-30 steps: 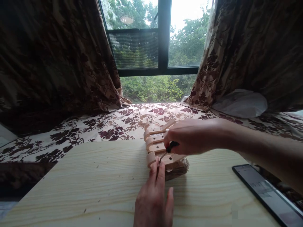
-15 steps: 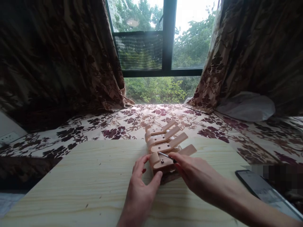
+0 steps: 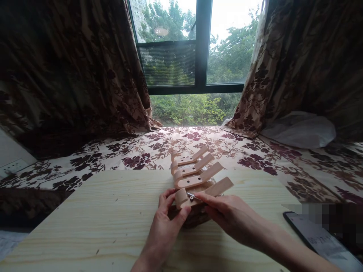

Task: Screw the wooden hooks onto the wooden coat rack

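Observation:
Several angled wooden pieces with dark screws stand in a row at the middle of the wooden board. The nearest wooden piece (image 3: 181, 197) has a rounded end towards my left hand (image 3: 166, 223), whose fingers and thumb grip it from the left. My right hand (image 3: 227, 211) is closed around a thin metal tool (image 3: 192, 195), probably a screwdriver; its handle is mostly hidden by the fingers. The tool's tip lies by the rounded end, near a dark screw (image 3: 191, 198). Another wooden piece (image 3: 198, 179) with two screws lies just behind.
The pale wooden board (image 3: 93, 211) has small brown crumbs on its left part. A phone (image 3: 320, 238) lies at the right edge. Behind are a floral cloth (image 3: 167, 141), a white plastic bag (image 3: 303, 130), curtains and a window.
The nearest wooden piece has shifted slightly left and turned, with its rounded end nearer my left hand. Both hands have moved a little left and down with it.

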Tool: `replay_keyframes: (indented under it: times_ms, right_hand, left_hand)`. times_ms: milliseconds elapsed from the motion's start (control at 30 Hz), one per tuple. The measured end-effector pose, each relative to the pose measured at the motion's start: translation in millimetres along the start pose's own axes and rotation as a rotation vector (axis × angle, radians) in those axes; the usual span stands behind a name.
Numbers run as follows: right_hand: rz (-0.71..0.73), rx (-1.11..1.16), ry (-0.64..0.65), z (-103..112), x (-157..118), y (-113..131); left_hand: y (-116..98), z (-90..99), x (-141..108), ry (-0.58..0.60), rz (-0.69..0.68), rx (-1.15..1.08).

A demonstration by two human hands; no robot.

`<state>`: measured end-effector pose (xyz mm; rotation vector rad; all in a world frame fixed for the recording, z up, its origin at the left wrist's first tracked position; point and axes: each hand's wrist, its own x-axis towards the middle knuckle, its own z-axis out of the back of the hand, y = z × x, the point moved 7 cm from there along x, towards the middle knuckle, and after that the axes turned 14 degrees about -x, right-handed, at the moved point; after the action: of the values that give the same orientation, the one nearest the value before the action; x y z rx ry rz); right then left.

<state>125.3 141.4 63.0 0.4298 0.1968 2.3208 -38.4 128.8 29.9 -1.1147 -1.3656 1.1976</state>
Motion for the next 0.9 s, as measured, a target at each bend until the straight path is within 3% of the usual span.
replay_keyframes:
  times_ms: [367,900]
  right_hand:
    - [0.101,0.074,0.020,4.6,3.2,-0.8]
    - [0.147,0.126,0.030,11.3,4.1,1.8]
  left_hand:
    - [5.4,2.2,12.4,0.040,0.037,0.002]
    - [3.4,-0.8,7.7,0.014,0.048,-0.046]
